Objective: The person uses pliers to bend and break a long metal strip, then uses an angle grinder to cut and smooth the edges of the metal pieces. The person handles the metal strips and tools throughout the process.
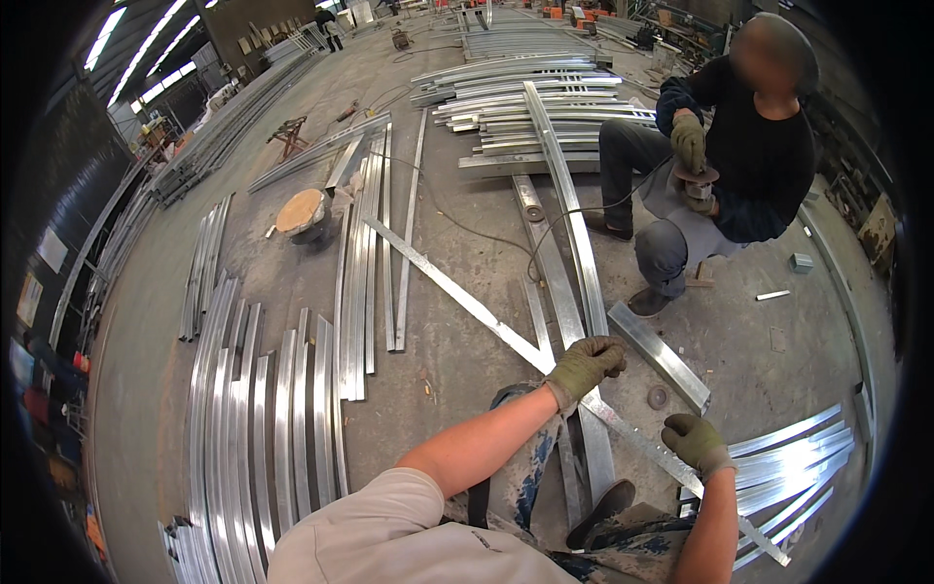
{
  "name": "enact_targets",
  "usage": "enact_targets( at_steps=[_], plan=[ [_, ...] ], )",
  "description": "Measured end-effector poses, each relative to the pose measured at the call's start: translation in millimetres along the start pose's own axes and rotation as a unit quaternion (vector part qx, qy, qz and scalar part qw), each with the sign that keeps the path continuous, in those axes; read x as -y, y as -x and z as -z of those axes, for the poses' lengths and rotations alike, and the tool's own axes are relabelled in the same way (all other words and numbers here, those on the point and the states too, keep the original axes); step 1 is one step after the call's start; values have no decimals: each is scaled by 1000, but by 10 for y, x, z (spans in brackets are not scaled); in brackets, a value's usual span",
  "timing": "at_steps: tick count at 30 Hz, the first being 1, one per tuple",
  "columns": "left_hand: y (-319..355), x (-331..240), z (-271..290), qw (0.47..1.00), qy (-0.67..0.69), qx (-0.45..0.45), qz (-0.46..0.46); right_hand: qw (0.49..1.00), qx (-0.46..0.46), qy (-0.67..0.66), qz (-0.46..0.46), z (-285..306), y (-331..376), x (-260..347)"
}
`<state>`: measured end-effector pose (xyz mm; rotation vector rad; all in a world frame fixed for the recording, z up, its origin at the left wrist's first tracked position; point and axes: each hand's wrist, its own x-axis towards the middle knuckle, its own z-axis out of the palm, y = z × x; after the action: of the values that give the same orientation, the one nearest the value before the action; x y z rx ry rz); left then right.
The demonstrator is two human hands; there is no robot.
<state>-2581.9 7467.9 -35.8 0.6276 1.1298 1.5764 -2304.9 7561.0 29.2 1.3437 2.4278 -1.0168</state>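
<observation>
Long rows of bright metal profiles fan across a workshop floor at eight o'clock from the picture's middle, while a seated co-worker in dark clothes holds a tool at two o'clock. A slim metal strip slants past the centre, one end at ten o'clock, the other at four. Long, narrow and apparently thin, it is probably light for its length but springy, hard, smooth and slippery; gloves suit its likely sharp edges, and two well-spaced holds either side of its middle should curb the whip. Lower on it, at four o'clock, two gloved hands work: the left hand, fingers curled, lies over the strip, though whether it grips cannot be told; the right hand, farther out and also curled, is just beside or above it, its hold equally unclear. Between them sits a small round disc.
</observation>
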Motion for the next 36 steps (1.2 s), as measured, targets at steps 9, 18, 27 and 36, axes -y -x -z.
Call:
enact_targets(
  at_steps=[9,18,27,36],
  plan=[
    [-4,-22,-55,1000,-6,4,7,1000,4,5,-1,47,1,-15],
    [-27,43,-19,1000,-5,13,16,1000,4,10,-5,38,-10,-46],
    [-32,52,0,999,-17,17,22,1000,-3,7,2,41,-28,-63],
    [-15,24,-13,999,-26,23,28,1000,-2,1,5,36,-18,-60]
  ],
)
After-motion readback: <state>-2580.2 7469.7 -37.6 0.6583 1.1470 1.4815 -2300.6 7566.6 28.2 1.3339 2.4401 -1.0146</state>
